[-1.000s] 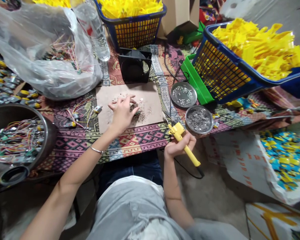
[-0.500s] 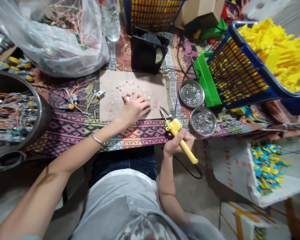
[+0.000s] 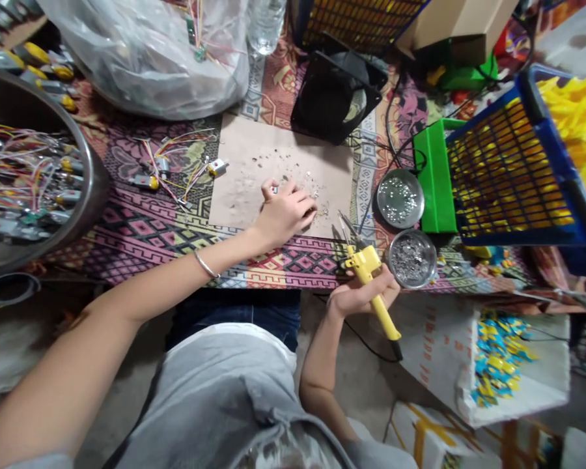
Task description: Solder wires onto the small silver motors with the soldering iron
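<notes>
My left hand rests palm down on a brown cardboard sheet, its fingers curled. Between thumb and index finger shows a bit of a small pale thing with a red spot; the rest is hidden under the hand. Tiny metal bits lie by the fingertips. My right hand is wrapped round a yellow soldering iron at the table's front edge. The iron's metal tip points up and left over the sheet's right edge, a little apart from my left fingers.
Left are wired motors and a metal pot of more. A plastic bag and black fan stand behind. On the right are two metal dishes of small parts, a green bin and a blue basket.
The view has shifted, so the table things appear further right and slightly turned. Both hands keep nearly the same pose, and the soldering iron stays in my right hand.
</notes>
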The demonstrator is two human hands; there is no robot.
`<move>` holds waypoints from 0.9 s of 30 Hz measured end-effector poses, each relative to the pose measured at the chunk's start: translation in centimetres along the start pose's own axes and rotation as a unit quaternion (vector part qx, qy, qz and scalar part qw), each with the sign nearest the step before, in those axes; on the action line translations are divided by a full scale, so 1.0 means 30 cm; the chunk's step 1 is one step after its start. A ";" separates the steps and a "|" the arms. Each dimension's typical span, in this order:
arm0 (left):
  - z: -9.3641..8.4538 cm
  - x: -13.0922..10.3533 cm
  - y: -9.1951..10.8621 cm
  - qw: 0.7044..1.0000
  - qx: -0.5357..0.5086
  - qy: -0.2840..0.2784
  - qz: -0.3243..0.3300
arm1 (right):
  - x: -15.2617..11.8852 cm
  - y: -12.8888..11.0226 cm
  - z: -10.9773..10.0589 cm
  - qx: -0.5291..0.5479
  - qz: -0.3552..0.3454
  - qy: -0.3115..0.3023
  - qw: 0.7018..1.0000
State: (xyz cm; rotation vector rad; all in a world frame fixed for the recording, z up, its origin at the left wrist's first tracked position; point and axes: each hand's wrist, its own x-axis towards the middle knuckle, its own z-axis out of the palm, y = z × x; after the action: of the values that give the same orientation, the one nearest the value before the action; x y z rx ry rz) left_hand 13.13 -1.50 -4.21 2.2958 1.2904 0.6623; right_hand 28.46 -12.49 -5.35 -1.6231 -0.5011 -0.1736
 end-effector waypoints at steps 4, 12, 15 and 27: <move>-0.002 0.001 0.005 1.000 -0.013 -0.001 -0.003 | 0.008 0.006 -0.002 0.033 0.004 0.007 0.999; 0.005 -0.001 0.001 1.000 -0.016 0.006 0.012 | 0.024 0.039 -0.014 0.048 0.006 0.004 0.999; 0.011 0.002 0.002 1.000 -0.014 0.009 0.010 | 0.018 0.031 -0.006 0.047 0.000 0.011 0.999; 0.013 0.006 0.009 0.999 -0.031 0.007 0.005 | -0.012 0.016 -0.010 -0.048 -0.038 0.025 0.998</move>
State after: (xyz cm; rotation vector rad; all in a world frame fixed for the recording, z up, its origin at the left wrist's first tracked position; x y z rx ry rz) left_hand 13.61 -1.53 -4.32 2.2534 1.2469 0.7124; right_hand 28.40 -12.87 -5.90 -1.6893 -0.5242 -0.2984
